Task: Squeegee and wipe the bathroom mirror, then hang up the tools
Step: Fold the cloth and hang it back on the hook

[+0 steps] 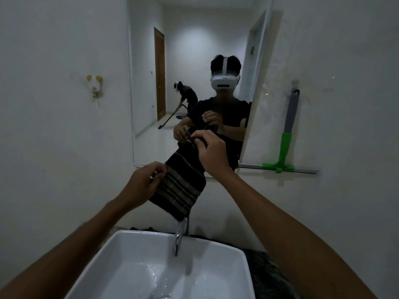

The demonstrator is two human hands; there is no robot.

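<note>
While both hands hold the striped cloth (181, 186) up in front of the mirror (190, 61), it hangs over the sink (133, 266), just above the tap (180, 236). The right hand (212, 153) pinches the top end. The left hand (142, 183) pinches the left edge, lower down. Both sets of fingers are closed tight on the cloth. Its long side runs on a slant, from the top right down to the bottom left, and its low end points at the tap. The green and grey squeegee (288, 130) already hangs on the wall, right of the mirror, handle up. A small hook (95, 87) sits on the wall to the left, well apart from the cloth. I think the cloth goes there next. The left hand is nearer to that hook, so the top end must swing left.
</note>
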